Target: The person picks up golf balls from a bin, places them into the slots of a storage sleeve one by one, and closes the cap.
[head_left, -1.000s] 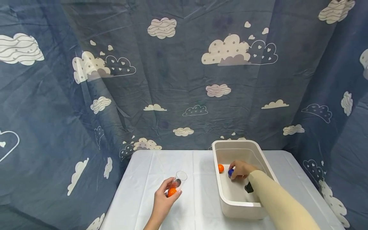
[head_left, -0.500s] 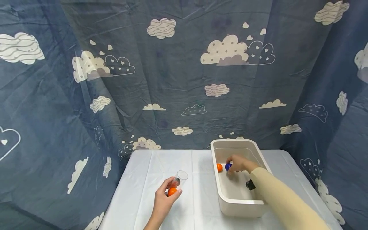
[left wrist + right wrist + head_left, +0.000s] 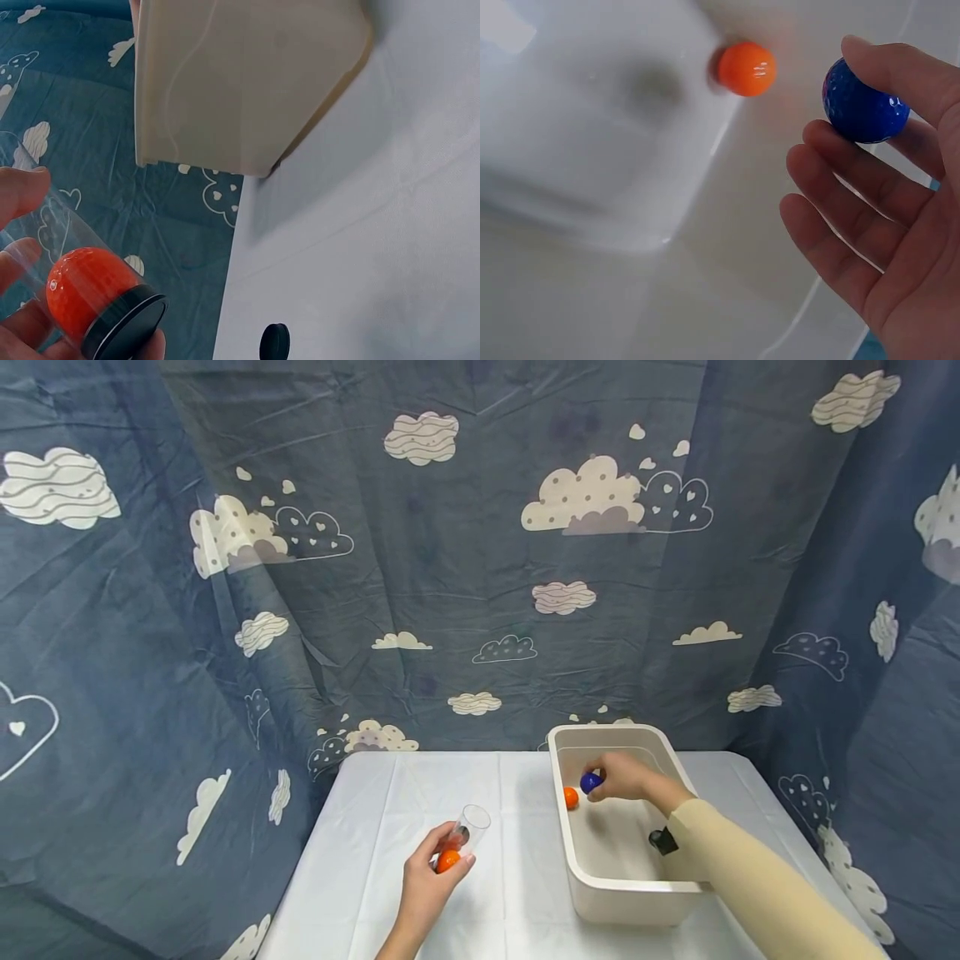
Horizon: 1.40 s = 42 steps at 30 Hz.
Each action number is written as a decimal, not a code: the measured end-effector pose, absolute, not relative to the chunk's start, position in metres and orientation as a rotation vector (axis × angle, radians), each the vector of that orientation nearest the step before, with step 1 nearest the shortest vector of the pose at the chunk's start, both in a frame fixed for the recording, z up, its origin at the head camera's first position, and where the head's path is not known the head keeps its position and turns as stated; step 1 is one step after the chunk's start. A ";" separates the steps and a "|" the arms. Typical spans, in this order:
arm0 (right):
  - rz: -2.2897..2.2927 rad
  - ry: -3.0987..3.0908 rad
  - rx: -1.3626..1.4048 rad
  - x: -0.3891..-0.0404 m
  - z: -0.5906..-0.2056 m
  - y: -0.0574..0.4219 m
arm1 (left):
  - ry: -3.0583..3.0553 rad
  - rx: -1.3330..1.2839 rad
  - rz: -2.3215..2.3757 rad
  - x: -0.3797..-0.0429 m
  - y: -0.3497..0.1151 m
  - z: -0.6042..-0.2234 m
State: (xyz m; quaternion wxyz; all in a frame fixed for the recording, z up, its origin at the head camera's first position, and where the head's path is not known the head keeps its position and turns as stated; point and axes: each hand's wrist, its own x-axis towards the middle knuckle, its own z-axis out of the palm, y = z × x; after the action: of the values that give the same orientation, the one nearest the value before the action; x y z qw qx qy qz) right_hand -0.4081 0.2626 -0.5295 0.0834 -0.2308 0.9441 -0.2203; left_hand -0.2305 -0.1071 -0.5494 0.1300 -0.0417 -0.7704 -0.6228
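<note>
My left hand [image 3: 429, 878] grips a clear plastic tube [image 3: 474, 820], tilted above the table. One orange golf ball [image 3: 84, 289] sits inside the tube against its black end cap [image 3: 126, 324]. My right hand [image 3: 628, 777] is inside the pale bin [image 3: 618, 906], pinching a blue golf ball [image 3: 864, 106] between thumb and fingers, off the bin's floor. Another orange ball [image 3: 746, 69] lies in the bin by the side wall, just left of the blue one in the head view. A loose black cap [image 3: 274, 342] rests on the table.
A white cloth covers the table [image 3: 420, 785]. Dark blue curtains [image 3: 450, 552] with cloud prints hang behind and at both sides. The bin's raised walls surround my right hand, and its near wall lies under my right sleeve [image 3: 757, 868].
My right hand has moved up and slightly left inside the bin, lifting the blue golf ball. The left hand with the tube has stayed almost still. The head view has shifted slightly.
</note>
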 end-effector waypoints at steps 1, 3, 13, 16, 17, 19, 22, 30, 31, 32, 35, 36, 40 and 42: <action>-0.659 2.822 -0.703 -0.407 -0.527 0.262 | -2.232 -0.135 -1.813 -0.229 -0.107 -0.547; -0.665 2.828 -0.706 -0.404 -0.521 0.262 | -2.228 -0.143 -1.817 -0.228 -0.107 -0.545; -0.802 2.895 -0.712 -0.386 -0.494 0.257 | -2.254 -0.094 -1.794 -0.245 -0.111 -0.577; -0.833 2.921 -0.706 -0.382 -0.492 0.255 | -2.241 -0.112 -1.806 -0.245 -0.111 -0.577; -0.843 2.929 -0.708 -0.381 -0.491 0.255 | -2.233 -0.124 -1.813 -0.243 -0.110 -0.573; -0.863 2.940 -0.705 -0.379 -0.488 0.252 | -2.219 -0.151 -1.824 -0.238 -0.108 -0.563; -0.897 2.946 -0.703 -0.373 -0.481 0.245 | -2.199 -0.189 -1.845 -0.232 -0.106 -0.550; -1.065 2.906 -0.753 -0.355 -0.471 0.219 | -2.172 -0.201 -1.887 -0.228 -0.105 -0.546; -1.086 2.896 -0.760 -0.352 -0.469 0.215 | -2.172 -0.206 -1.889 -0.228 -0.105 -0.546; -1.099 2.888 -0.765 -0.350 -0.468 0.212 | -2.172 -0.210 -1.889 -0.228 -0.105 -0.545; -1.136 2.855 -0.783 -0.342 -0.463 0.203 | -2.175 -0.235 -1.888 -0.227 -0.105 -0.544; -1.156 2.838 -0.793 -0.339 -0.462 0.200 | -2.176 -0.243 -1.888 -0.227 -0.104 -0.544; -1.241 2.749 -0.851 -0.328 -0.458 0.187 | -2.182 -0.255 -1.883 -0.226 -0.103 -0.542; -1.260 2.714 -0.893 -0.321 -0.458 0.180 | -2.189 -0.245 -1.879 -0.226 -0.102 -0.543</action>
State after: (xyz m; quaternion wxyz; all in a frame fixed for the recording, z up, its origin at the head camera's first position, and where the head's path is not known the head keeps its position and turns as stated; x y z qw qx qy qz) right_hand -0.3215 0.1801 -0.4577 0.0093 -0.2861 0.8691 -0.4034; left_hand -0.2258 -0.1017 -0.5425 0.1228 -0.0840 -0.7503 -0.6441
